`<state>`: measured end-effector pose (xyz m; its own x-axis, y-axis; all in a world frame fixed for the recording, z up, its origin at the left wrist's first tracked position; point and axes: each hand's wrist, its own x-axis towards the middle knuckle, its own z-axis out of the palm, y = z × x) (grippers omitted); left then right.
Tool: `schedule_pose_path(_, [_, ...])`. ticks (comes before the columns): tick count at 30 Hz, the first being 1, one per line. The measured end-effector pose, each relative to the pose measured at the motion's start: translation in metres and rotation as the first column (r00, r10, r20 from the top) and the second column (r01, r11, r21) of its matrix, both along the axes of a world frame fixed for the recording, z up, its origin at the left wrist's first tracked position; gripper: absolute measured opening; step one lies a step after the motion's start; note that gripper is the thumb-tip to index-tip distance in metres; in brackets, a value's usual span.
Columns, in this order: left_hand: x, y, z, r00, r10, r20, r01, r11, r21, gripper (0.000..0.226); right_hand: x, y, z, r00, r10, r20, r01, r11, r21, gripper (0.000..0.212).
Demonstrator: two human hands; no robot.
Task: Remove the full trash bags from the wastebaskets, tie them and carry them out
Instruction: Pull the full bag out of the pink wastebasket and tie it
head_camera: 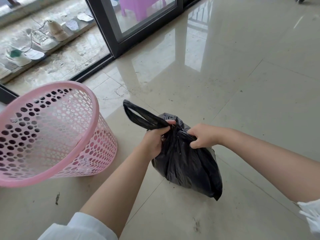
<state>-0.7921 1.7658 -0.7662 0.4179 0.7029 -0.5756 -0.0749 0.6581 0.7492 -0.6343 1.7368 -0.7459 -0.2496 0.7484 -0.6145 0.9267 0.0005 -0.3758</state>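
A full black trash bag [188, 163] sits on the glossy tiled floor in front of me. My left hand [155, 137] grips one twisted bag handle, whose loop [136, 115] sticks out up and to the left. My right hand [202, 135] grips the gathered plastic on the bag's other side, right at its neck. Both hands meet at the top of the bag. To the left stands a pink perforated wastebasket [83, 104] with no bag in it.
A dark-framed sliding glass door [110, 32] stands behind the basket, its track running along the floor. Several shoes [43, 38] and insoles lie on the balcony outside. A purple plastic stool [138, 7] shows through the glass. Tiled floor stretches to the right.
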Motion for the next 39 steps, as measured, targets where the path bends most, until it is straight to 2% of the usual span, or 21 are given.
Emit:
schedule_pose_path(3, [0.0,-0.002,-0.004,0.999,-0.01,-0.046,0.011,1.0,0.024,0.036,-0.001,-0.002,0.002,1.0,0.004,-0.018,-0.005,0.996,-0.089,0.028])
schedule_pose_path(6, [-0.002,-0.002,-0.006,0.987,0.146,-0.06,-0.145,0.989,0.021,0.036,0.002,0.001,0.003,0.97,-0.185,-0.16,0.158,0.974,-0.165,0.031])
schedule_pose_path(8, [-0.005,-0.002,-0.01,0.973,0.222,-0.069,-0.222,0.975,0.019,0.038,0.004,0.006,-0.001,0.919,-0.303,-0.251,0.282,0.952,-0.116,0.026])
schedule_pose_path(11, [-0.004,-0.002,-0.013,0.967,0.243,-0.074,-0.239,0.969,0.06,0.041,0.003,0.015,-0.007,0.786,-0.454,-0.42,0.49,0.871,-0.025,0.022])
schedule_pose_path(13, [-0.002,-0.003,-0.014,0.963,0.258,-0.083,-0.248,0.963,0.107,0.042,-0.003,0.02,-0.004,0.74,-0.441,-0.508,0.452,0.885,-0.11,0.037])
schedule_pose_path(14, [-0.002,-0.003,-0.015,0.961,0.262,-0.087,-0.25,0.96,0.13,0.044,-0.005,0.022,-0.003,0.747,-0.421,-0.515,0.395,0.904,-0.165,0.042])
schedule_pose_path(17, [-0.003,-0.003,-0.021,0.96,0.264,-0.09,-0.246,0.953,0.174,0.055,-0.008,0.027,-0.001,0.791,-0.374,-0.485,0.279,0.925,-0.258,0.043])
schedule_pose_path(19, [-0.005,-0.004,-0.022,0.963,0.249,-0.099,-0.229,0.957,0.177,0.054,-0.006,0.029,-0.003,0.783,-0.392,-0.482,0.29,0.917,-0.275,0.037])
schedule_pose_path(20, [-0.007,-0.005,-0.022,0.966,0.243,-0.082,-0.228,0.96,0.159,0.046,-0.005,0.029,-0.003,0.793,-0.381,-0.476,0.294,0.923,-0.248,0.035])
schedule_pose_path(21, [-0.008,-0.004,-0.02,0.972,0.229,-0.054,-0.221,0.967,0.128,0.036,-0.005,0.029,-0.003,0.82,-0.348,-0.455,0.291,0.937,-0.192,0.034])
schedule_pose_path(23, [-0.01,0.0,-0.015,0.977,0.211,0.016,-0.212,0.977,0.04,0.022,-0.004,0.03,-0.003,0.907,-0.226,-0.354,0.253,0.967,0.031,0.034])
schedule_pose_path(25, [-0.013,0.006,-0.01,0.969,0.245,0.037,-0.243,0.969,-0.055,0.033,-0.002,0.029,-0.004,0.954,-0.122,-0.273,0.189,0.954,0.233,0.033])
schedule_pose_path(27, [-0.014,0.009,-0.004,0.965,0.261,-0.026,-0.262,0.962,-0.081,0.037,0.002,0.024,-0.007,0.975,-0.064,-0.214,0.137,0.927,0.349,0.031])
schedule_pose_path(29, [-0.015,0.008,0.002,0.965,0.216,-0.152,-0.226,0.973,-0.05,0.035,0.004,0.018,-0.01,0.989,-0.02,-0.15,0.079,0.913,0.401,0.028])
schedule_pose_path(33, [-0.025,0.008,-0.001,0.889,0.14,-0.435,-0.154,0.988,0.003,0.039,0.011,0.006,-0.02,1.0,0.01,0.0,-0.009,0.927,0.376,0.029])
schedule_pose_path(39, [-0.033,0.003,-0.004,0.82,0.134,-0.557,-0.149,0.989,0.018,0.039,0.012,-0.007,-0.027,0.997,0.012,0.074,-0.035,0.946,0.323,0.03])
